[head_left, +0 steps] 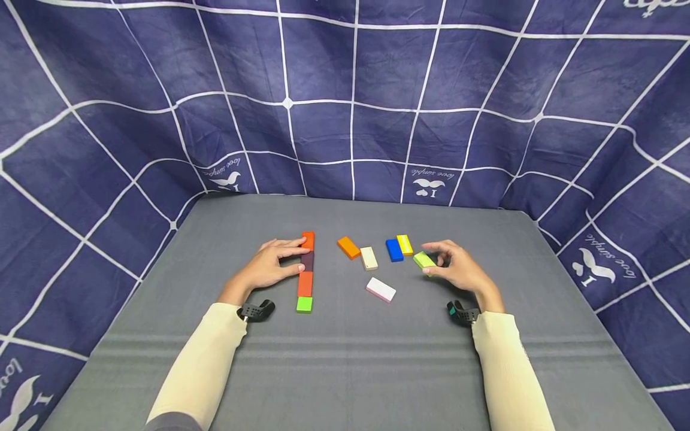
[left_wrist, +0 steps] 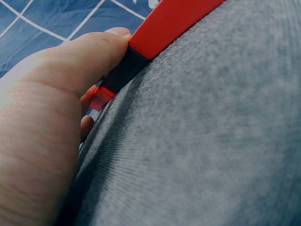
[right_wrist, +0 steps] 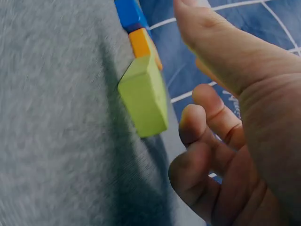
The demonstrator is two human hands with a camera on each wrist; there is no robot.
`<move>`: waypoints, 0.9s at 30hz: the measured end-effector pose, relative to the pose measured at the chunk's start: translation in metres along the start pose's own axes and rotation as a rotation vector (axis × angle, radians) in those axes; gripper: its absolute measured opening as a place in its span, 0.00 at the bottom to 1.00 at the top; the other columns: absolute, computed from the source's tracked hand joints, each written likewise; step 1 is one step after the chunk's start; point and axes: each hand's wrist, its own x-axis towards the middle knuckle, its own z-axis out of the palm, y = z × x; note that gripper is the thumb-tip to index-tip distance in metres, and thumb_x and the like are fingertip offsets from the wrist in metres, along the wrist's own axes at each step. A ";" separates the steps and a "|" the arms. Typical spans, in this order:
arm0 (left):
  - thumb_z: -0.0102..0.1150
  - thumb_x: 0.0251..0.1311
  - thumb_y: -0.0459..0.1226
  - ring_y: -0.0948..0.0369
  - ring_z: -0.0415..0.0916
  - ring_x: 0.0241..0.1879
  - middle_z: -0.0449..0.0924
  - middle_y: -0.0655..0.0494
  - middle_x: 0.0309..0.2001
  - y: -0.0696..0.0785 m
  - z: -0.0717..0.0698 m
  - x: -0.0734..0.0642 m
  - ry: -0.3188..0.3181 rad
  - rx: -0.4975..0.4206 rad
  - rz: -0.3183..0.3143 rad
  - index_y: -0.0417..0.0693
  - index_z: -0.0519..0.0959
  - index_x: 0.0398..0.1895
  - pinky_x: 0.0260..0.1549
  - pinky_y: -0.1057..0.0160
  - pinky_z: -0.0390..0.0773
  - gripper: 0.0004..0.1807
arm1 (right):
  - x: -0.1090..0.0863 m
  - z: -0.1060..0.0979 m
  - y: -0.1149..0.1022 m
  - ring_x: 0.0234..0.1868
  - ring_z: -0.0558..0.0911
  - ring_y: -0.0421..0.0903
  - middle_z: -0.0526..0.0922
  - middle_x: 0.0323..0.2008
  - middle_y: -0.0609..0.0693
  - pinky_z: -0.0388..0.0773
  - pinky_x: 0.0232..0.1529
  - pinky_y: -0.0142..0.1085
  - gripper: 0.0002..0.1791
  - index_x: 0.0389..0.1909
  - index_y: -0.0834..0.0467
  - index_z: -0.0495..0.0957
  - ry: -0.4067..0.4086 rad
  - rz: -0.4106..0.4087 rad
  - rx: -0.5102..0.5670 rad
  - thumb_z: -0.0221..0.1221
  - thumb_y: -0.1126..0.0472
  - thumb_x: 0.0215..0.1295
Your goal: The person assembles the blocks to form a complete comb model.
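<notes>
My left hand (head_left: 269,262) lies along the left side of a straight row of blocks, its fingers fairly straight. Its thumb touches the row where a red block (left_wrist: 164,26) meets a dark maroon block (left_wrist: 123,70). The other fingertips reach the maroon block and the orange-red block (head_left: 308,239) at the far end. A bright green block (head_left: 304,304) forms the near end. My right hand (head_left: 458,266) is at a lime block (head_left: 423,260), thumb and index finger spread on either side of it. In the right wrist view this lime block (right_wrist: 146,96) shows apart from the thumb.
Between the hands lie an orange block (head_left: 348,247), a cream block (head_left: 369,258), a white-and-pink block (head_left: 381,289), a blue block (head_left: 394,250) and a yellow block (head_left: 405,245). A blue gridded cloth (head_left: 323,131) hangs behind the grey table (head_left: 345,371) and at its sides.
</notes>
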 end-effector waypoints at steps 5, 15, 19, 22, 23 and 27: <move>0.65 0.61 0.58 0.58 0.65 0.72 0.68 0.67 0.73 0.000 0.001 0.000 0.000 -0.004 0.002 0.71 0.78 0.64 0.74 0.42 0.48 0.27 | -0.002 0.002 0.011 0.35 0.74 0.46 0.75 0.44 0.55 0.70 0.37 0.30 0.35 0.62 0.56 0.78 -0.011 0.003 0.017 0.77 0.55 0.51; 0.65 0.60 0.57 0.58 0.65 0.72 0.68 0.68 0.72 0.001 0.003 0.000 0.009 0.011 -0.001 0.71 0.78 0.64 0.74 0.43 0.48 0.27 | 0.000 0.000 0.018 0.34 0.71 0.44 0.75 0.48 0.55 0.68 0.36 0.30 0.40 0.65 0.54 0.76 -0.084 0.033 -0.001 0.78 0.54 0.48; 0.65 0.61 0.57 0.58 0.65 0.72 0.68 0.67 0.72 0.002 0.003 0.000 0.006 0.007 -0.002 0.71 0.78 0.63 0.74 0.42 0.47 0.26 | 0.000 0.000 0.018 0.36 0.70 0.46 0.75 0.47 0.56 0.67 0.36 0.31 0.42 0.68 0.56 0.73 -0.116 0.042 -0.032 0.77 0.54 0.50; 0.65 0.61 0.57 0.58 0.64 0.73 0.68 0.65 0.72 0.003 0.002 0.000 -0.004 0.006 -0.005 0.70 0.78 0.63 0.74 0.41 0.47 0.26 | 0.001 0.001 0.016 0.38 0.69 0.46 0.75 0.46 0.55 0.66 0.37 0.31 0.42 0.69 0.57 0.72 -0.135 0.040 -0.050 0.76 0.54 0.53; 0.65 0.61 0.57 0.57 0.64 0.73 0.68 0.65 0.73 0.003 0.002 -0.001 -0.006 0.007 -0.006 0.70 0.78 0.64 0.74 0.41 0.47 0.26 | 0.002 0.002 0.015 0.39 0.69 0.46 0.75 0.46 0.55 0.66 0.38 0.31 0.41 0.69 0.57 0.72 -0.139 0.039 -0.055 0.75 0.54 0.53; 0.65 0.61 0.57 0.57 0.64 0.72 0.68 0.65 0.73 0.003 0.000 -0.001 -0.002 0.015 -0.005 0.70 0.78 0.64 0.74 0.40 0.47 0.26 | 0.004 0.005 0.012 0.41 0.69 0.47 0.73 0.45 0.55 0.66 0.39 0.32 0.39 0.68 0.60 0.71 -0.135 0.021 -0.070 0.74 0.56 0.56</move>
